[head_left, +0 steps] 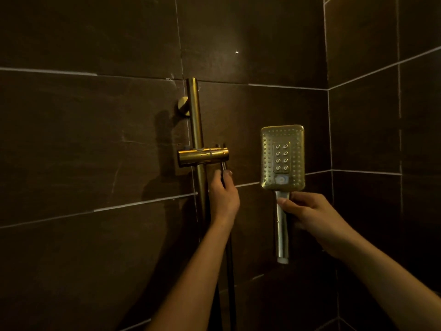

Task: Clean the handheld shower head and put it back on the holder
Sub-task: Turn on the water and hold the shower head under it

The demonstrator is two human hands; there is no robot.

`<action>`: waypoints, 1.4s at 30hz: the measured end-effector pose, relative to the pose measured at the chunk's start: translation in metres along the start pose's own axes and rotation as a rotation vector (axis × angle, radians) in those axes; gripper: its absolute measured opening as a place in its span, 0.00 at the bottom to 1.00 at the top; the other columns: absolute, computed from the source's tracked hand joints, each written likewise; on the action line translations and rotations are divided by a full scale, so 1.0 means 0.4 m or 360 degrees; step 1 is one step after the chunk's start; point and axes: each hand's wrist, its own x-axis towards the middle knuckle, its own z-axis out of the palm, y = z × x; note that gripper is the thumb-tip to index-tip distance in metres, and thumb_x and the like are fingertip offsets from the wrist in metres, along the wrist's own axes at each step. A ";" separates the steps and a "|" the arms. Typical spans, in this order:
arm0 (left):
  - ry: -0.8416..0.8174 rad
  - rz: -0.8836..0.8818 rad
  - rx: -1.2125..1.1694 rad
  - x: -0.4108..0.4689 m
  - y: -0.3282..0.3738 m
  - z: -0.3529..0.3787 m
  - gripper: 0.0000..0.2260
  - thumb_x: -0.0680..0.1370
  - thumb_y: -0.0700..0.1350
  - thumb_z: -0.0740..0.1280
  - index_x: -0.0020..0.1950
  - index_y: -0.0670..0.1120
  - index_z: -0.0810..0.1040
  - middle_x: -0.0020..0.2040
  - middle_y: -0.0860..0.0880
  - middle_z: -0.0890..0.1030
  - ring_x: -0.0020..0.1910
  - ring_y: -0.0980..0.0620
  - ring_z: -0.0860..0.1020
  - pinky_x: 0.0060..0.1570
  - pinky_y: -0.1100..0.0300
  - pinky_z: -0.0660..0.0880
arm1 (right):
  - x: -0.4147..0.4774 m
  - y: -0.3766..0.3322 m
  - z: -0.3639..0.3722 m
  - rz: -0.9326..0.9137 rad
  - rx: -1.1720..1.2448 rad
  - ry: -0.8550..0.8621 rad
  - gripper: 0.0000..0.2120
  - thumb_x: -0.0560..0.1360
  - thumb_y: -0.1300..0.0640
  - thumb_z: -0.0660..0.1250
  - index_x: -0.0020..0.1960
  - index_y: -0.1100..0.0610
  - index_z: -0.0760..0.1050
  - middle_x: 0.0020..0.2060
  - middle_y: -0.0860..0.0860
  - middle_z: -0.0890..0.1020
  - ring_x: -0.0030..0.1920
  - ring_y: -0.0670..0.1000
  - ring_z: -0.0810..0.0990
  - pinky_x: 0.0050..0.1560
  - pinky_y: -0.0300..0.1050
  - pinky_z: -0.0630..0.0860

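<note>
A gold rectangular handheld shower head (pixel 282 156) is held upright, nozzle face toward me, to the right of the rail. My right hand (pixel 310 218) grips its handle just below the head; the handle's lower end (pixel 282 259) has no hose on it. The gold holder (pixel 202 156) sits on the vertical gold rail (pixel 195 125), and nothing rests in it. Just below the holder's right end, my left hand (pixel 224 194) pinches the top of the dark hose (pixel 230 271), which hangs straight down behind my forearm.
Dark brown wall tiles with pale grout lines surround the rail. A round gold wall bracket (pixel 183 105) fixes the rail near its top. The wall corner (pixel 330 139) runs just right of the shower head.
</note>
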 end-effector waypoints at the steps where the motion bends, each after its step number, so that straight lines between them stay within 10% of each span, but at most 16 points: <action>1: 0.0008 0.0009 -0.0006 0.010 0.003 0.004 0.12 0.85 0.48 0.56 0.56 0.47 0.77 0.40 0.53 0.74 0.36 0.59 0.72 0.33 0.68 0.67 | 0.001 -0.003 -0.002 -0.0006 -0.0001 -0.0007 0.10 0.82 0.54 0.64 0.58 0.54 0.82 0.52 0.48 0.88 0.53 0.46 0.86 0.46 0.41 0.75; 8: -0.0185 0.0000 -0.0030 0.054 0.000 0.044 0.12 0.83 0.50 0.59 0.58 0.49 0.80 0.43 0.56 0.77 0.41 0.62 0.73 0.41 0.64 0.69 | 0.013 0.003 -0.027 -0.0078 0.0006 0.0025 0.10 0.82 0.54 0.65 0.57 0.54 0.83 0.52 0.50 0.88 0.53 0.45 0.85 0.47 0.42 0.75; 14: -0.0401 -0.0393 -0.0136 -0.065 -0.146 0.057 0.22 0.80 0.62 0.59 0.66 0.50 0.74 0.46 0.43 0.80 0.48 0.41 0.81 0.47 0.44 0.78 | -0.011 0.072 -0.037 -0.0023 -0.0009 0.0064 0.10 0.82 0.55 0.65 0.57 0.54 0.83 0.53 0.50 0.87 0.49 0.41 0.85 0.46 0.41 0.74; 17: -0.0535 -0.0614 -0.0169 -0.182 -0.251 0.029 0.25 0.82 0.58 0.58 0.74 0.44 0.63 0.44 0.41 0.78 0.33 0.51 0.78 0.27 0.61 0.71 | -0.038 0.151 -0.022 0.0010 -0.0015 0.0087 0.10 0.82 0.56 0.65 0.58 0.55 0.82 0.52 0.49 0.87 0.49 0.40 0.85 0.45 0.37 0.75; 21: -0.0711 -0.0945 -0.0027 -0.372 -0.444 -0.042 0.29 0.83 0.57 0.56 0.77 0.41 0.56 0.69 0.30 0.70 0.64 0.30 0.73 0.47 0.48 0.81 | -0.092 0.312 0.036 0.0174 0.0035 0.0067 0.07 0.82 0.57 0.65 0.53 0.51 0.82 0.45 0.44 0.87 0.46 0.38 0.85 0.41 0.31 0.74; 23: -0.0753 -0.1011 0.0027 -0.468 -0.515 -0.098 0.23 0.83 0.56 0.56 0.72 0.42 0.65 0.54 0.32 0.77 0.41 0.45 0.82 0.39 0.56 0.79 | -0.125 0.413 0.068 0.0277 0.0064 0.0061 0.07 0.82 0.58 0.65 0.52 0.52 0.82 0.45 0.46 0.87 0.49 0.45 0.86 0.43 0.34 0.76; 25: -0.0750 -0.1069 0.0111 -0.546 -0.577 -0.164 0.18 0.82 0.57 0.56 0.61 0.44 0.72 0.36 0.44 0.71 0.27 0.56 0.70 0.28 0.63 0.67 | -0.162 0.510 0.102 0.0413 0.0088 0.0054 0.07 0.83 0.58 0.65 0.55 0.56 0.82 0.46 0.51 0.87 0.50 0.52 0.87 0.48 0.43 0.80; 29: -0.0750 -0.1316 0.0303 -0.661 -0.697 -0.307 0.27 0.81 0.58 0.59 0.73 0.41 0.64 0.52 0.29 0.76 0.48 0.32 0.79 0.32 0.59 0.73 | -0.253 0.653 0.182 0.0666 0.0123 -0.0047 0.09 0.83 0.55 0.65 0.57 0.58 0.81 0.50 0.56 0.86 0.51 0.53 0.87 0.55 0.53 0.82; 33: -0.0823 -0.1488 0.0462 -0.723 -0.752 -0.451 0.27 0.82 0.57 0.59 0.75 0.41 0.62 0.69 0.29 0.68 0.65 0.28 0.71 0.63 0.35 0.71 | -0.335 0.723 0.266 0.0838 0.0157 -0.0083 0.09 0.83 0.56 0.63 0.57 0.58 0.80 0.49 0.54 0.86 0.49 0.48 0.87 0.45 0.41 0.80; 38: -0.0900 -0.1531 0.0708 -0.753 -0.823 -0.659 0.13 0.81 0.57 0.61 0.52 0.49 0.75 0.45 0.44 0.78 0.46 0.46 0.78 0.49 0.52 0.74 | -0.391 0.771 0.368 0.0961 0.0253 -0.0030 0.08 0.83 0.59 0.63 0.53 0.57 0.81 0.43 0.51 0.87 0.45 0.48 0.87 0.40 0.39 0.81; 42: -0.0900 -0.1471 0.0919 -0.733 -0.858 -0.794 0.11 0.82 0.54 0.61 0.54 0.49 0.77 0.45 0.47 0.77 0.46 0.47 0.78 0.43 0.56 0.71 | -0.416 0.796 0.424 0.1012 0.0286 0.0009 0.08 0.83 0.59 0.64 0.52 0.56 0.82 0.43 0.51 0.88 0.46 0.49 0.88 0.43 0.40 0.82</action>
